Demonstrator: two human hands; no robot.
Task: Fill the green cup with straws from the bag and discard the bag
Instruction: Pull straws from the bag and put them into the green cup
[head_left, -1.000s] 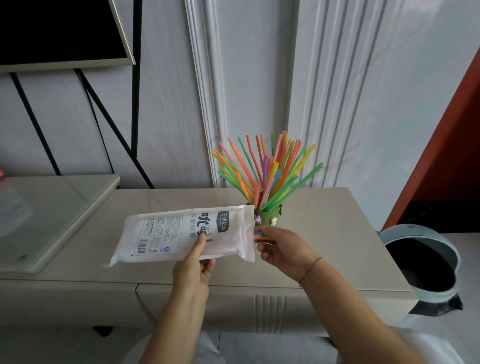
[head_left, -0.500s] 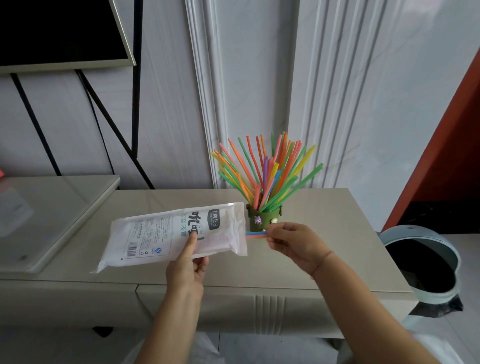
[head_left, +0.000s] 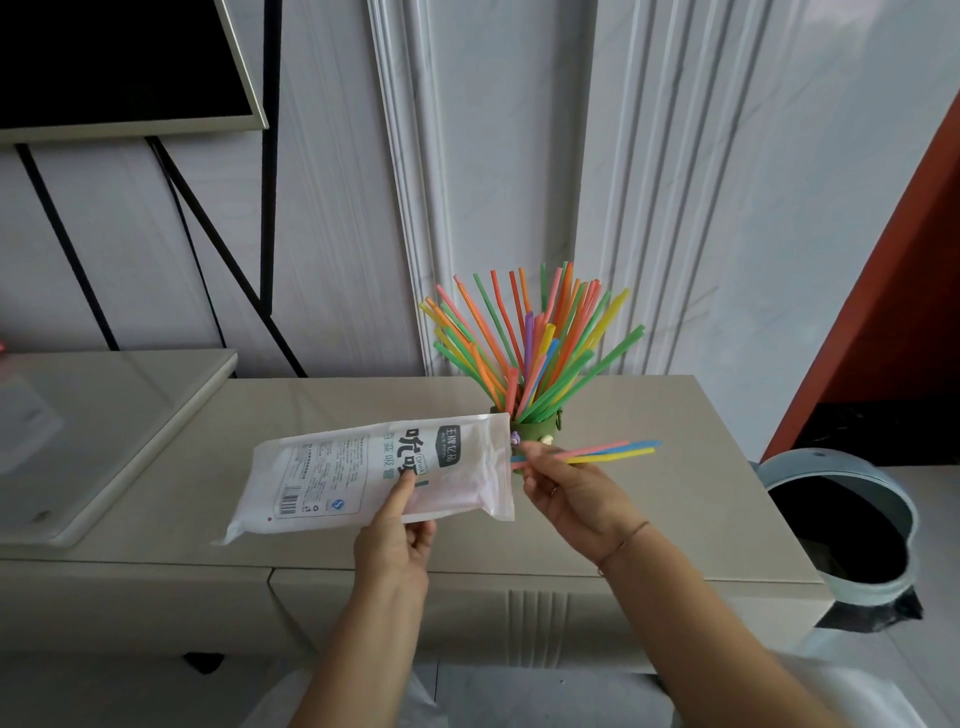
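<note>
A small green cup (head_left: 536, 429) stands on the beige cabinet top (head_left: 322, 415), packed with several colourful straws (head_left: 524, 343) that fan upward. My left hand (head_left: 397, 540) holds the white printed straw bag (head_left: 374, 475) flat above the cabinet, its open end pointing right. My right hand (head_left: 566, 493) pinches a few pulled-out straws (head_left: 608, 452), pink, blue and yellow, which stick out level to the right just in front of the cup. Their near ends are still at the bag's mouth.
A pale blue waste bin (head_left: 852, 525) with a black liner stands on the floor to the right of the cabinet. A raised glass-topped slab (head_left: 104, 431) lies at the left. A dark screen (head_left: 114, 62) hangs on the wall above.
My right hand has drawn a few straws rightward out of the bag's mouth; they now show most of their length. The bag has shifted slightly left in my left hand.
</note>
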